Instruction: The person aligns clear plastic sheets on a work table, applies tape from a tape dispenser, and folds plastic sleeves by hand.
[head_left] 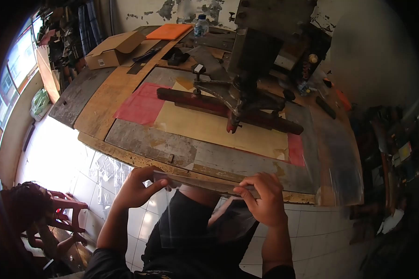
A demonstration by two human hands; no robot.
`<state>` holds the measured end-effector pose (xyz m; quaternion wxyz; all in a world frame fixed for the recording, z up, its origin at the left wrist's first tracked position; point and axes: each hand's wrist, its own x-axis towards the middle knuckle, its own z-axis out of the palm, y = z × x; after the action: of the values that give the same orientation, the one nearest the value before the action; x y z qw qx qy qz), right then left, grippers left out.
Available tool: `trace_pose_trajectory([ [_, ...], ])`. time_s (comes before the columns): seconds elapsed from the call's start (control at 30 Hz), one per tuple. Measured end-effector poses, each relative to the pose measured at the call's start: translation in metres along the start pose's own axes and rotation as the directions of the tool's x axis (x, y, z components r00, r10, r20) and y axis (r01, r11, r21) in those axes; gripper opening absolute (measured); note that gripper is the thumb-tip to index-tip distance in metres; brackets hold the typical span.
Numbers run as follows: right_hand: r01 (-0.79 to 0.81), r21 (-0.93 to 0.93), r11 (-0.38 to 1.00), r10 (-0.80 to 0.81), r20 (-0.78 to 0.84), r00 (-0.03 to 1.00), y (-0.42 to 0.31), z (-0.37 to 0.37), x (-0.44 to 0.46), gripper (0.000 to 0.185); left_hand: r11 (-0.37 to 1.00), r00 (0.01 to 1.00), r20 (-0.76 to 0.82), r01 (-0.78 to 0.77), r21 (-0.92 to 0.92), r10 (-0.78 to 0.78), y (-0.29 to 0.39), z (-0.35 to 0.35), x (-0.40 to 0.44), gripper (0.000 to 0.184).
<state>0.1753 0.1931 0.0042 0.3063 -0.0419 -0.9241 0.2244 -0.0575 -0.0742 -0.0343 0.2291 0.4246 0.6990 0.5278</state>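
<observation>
Clear plastic sheet point(198, 182): held just beside the near edge of the desk point(95, 116); its upper edge spans the two hands while the rest hangs before the dark shorts point(158, 258).
Left hand point(142, 186): fingers and thumb pinching the sheet's upper left corner; a light grip well out at the corner should hold the edge straight without creasing it.
Right hand point(265, 197): fingers and thumb pinching the upper right end; matching the other hand's height and pull would likely spare the film a twist.
Upper edge: a gentle outward tension from both sides seems best; too much could stretch thin film, too little lets it sag.
Desk edge: worn and rough-looking; lifting the film clear of it should avoid snags.
Press bar point(191, 100): over the yellow sheet point(195, 125), which lies across pink sheeting point(137, 107); fingers are best kept out from under it.
</observation>
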Motion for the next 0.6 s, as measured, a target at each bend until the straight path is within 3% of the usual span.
trace_pose_trajectory([
  [0.07,0.02,-0.002,1.0,-0.02,0.054,0.998,0.0,0.002,0.003,0.024,0.997,1.0,-0.014,-0.001,-0.076,0.0,0.004,-0.006,-0.002,0.027],
  [0.1,0.033,0.012,0.999,-0.034,0.059,0.998,-0.002,0.002,0.006,0.024,0.996,0.992,-0.124,0.01,-0.087,-0.021,-0.004,-0.02,-0.003,0.027],
  [0.13,0.042,-0.086,0.995,-0.046,-0.048,0.998,-0.004,0.0,0.011,0.029,0.995,0.969,-0.242,0.024,-0.092,-0.046,-0.009,-0.037,-0.007,0.027],
  [0.17,0.042,-0.173,0.984,-0.069,-0.156,0.985,-0.004,0.001,0.017,0.036,0.996,0.932,-0.36,-0.006,-0.092,-0.027,-0.008,-0.059,-0.006,0.028],
  [0.2,0.024,-0.18,0.983,-0.052,-0.152,0.987,0.004,-0.002,0.014,0.046,0.996,0.879,-0.477,-0.038,-0.082,-0.006,-0.004,-0.086,-0.002,0.028],
  [0.27,-0.041,-0.217,0.975,0.001,-0.181,0.983,0.016,-0.005,0.011,0.046,0.993,0.726,-0.686,-0.103,-0.055,0.038,-0.011,-0.145,0.002,0.03],
  [0.3,-0.017,-0.192,0.981,-0.018,-0.179,0.984,0.024,-0.003,0.008,0.046,0.997,0.688,-0.724,-0.073,-0.007,0.045,-0.018,-0.182,0.003,0.031],
  [0.33,-0.099,-0.192,0.976,0.072,-0.145,0.987,0.032,-0.001,0.003,0.048,0.999,0.651,-0.757,-0.042,0.032,0.052,-0.027,-0.217,0.003,0.032],
  [0.37,-0.186,-0.202,0.961,0.167,-0.109,0.98,0.037,0.002,-0.002,0.049,0.998,0.623,-0.782,-0.066,-0.005,0.037,-0.034,-0.244,0.008,0.033],
  [0.4,-0.176,-0.193,0.965,0.159,-0.1,0.982,0.042,0.009,-0.008,0.049,0.995,0.597,-0.802,-0.092,-0.045,0.019,-0.045,-0.269,0.015,0.034],
  [0.47,-0.313,-0.229,0.922,0.308,-0.062,0.95,0.05,0.024,-0.019,0.051,0.993,0.625,-0.776,-0.009,-0.121,-0.089,-0.081,-0.329,0.029,0.035],
  [0.53,-0.298,-0.206,0.932,0.292,-0.061,0.954,0.056,0.024,-0.019,0.051,0.989,0.567,-0.815,0.138,-0.054,-0.124,-0.105,-0.356,0.05,0.038],
  [0.57,-0.301,-0.195,0.933,0.295,-0.063,0.953,0.056,0.023,-0.021,0.051,0.979,0.518,-0.838,0.179,-0.093,-0.174,-0.128,-0.373,0.064,0.057],
  [0.6,-0.305,-0.191,0.933,0.298,-0.065,0.952,0.055,0.024,-0.02,0.051,0.98,0.52,-0.837,0.181,-0.088,-0.171,-0.134,-0.371,0.076,0.057],
])
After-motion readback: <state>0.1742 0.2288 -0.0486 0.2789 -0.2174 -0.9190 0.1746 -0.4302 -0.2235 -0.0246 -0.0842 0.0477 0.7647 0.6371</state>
